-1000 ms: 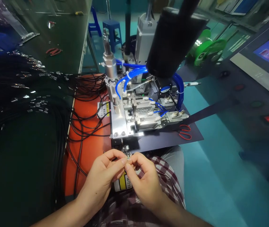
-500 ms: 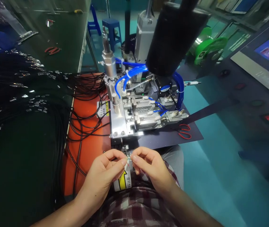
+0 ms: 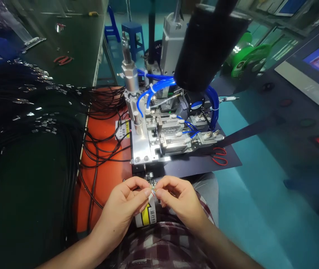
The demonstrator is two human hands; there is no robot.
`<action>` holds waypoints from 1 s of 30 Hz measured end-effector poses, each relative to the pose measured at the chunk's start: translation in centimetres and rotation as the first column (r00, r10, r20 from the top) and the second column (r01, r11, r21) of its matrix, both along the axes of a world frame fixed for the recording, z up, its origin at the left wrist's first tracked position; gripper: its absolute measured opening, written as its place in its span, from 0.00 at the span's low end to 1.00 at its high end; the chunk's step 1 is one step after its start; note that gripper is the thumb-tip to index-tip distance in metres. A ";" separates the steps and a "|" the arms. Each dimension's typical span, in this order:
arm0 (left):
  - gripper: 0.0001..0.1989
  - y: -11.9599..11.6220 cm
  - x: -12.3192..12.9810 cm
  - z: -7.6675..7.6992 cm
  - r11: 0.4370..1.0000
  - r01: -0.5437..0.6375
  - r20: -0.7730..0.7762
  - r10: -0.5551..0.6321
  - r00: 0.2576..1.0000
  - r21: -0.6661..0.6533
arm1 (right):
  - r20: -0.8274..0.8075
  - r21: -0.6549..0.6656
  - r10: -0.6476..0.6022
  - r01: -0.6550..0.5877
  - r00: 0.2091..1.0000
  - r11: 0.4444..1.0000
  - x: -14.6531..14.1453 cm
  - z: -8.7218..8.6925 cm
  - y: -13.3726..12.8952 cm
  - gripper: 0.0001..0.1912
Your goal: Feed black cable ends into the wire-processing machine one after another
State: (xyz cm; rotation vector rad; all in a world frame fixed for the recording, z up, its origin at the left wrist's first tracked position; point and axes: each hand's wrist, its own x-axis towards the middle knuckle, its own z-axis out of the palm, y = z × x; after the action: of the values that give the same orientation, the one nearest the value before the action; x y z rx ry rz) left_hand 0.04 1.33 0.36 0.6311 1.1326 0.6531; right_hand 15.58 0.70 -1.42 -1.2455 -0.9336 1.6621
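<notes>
Coloured wires (image 3: 153,192), a small thin bunch, sit between the fingertips of both hands, in front of the person's body. Left hand (image 3: 125,201): thumb and forefinger pinched together on the bunch, other fingers curled under. Right hand (image 3: 180,194): thumb and forefinger closed up at the same wires, reads as a pinch on one or more strands; which ones, too small to tell.

Progress, judged from this: strands exposed and partly splayed, a red one angling down between the hands. Looks midway; ends not yet all spread or lined up, and none visibly joined to anything. Small metal fixture (image 3: 149,175) just past the fingertips; can't tell if wires touch it. Metal machine (image 3: 176,144) farther ahead of both hands, not touched. Yellow-arrow label (image 3: 145,216) just below the fingertips. Black cables (image 3: 104,98) ahead and left of left hand. Red-handled tool (image 3: 220,163) ahead and right of right hand, unused.
</notes>
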 end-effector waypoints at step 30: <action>0.09 0.4 -0.6 -0.2 0.988 0.149 -0.037 -0.147 0.988 0.041 | 0.097 0.134 0.266 -0.277 0.959 0.951 1.5 0.3 2.1 0.08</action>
State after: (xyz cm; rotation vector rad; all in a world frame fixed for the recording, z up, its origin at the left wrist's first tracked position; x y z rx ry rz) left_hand -0.61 1.75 0.15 0.7586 1.0937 0.5423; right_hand 17.07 2.82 -1.16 -1.1280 -1.3008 1.7276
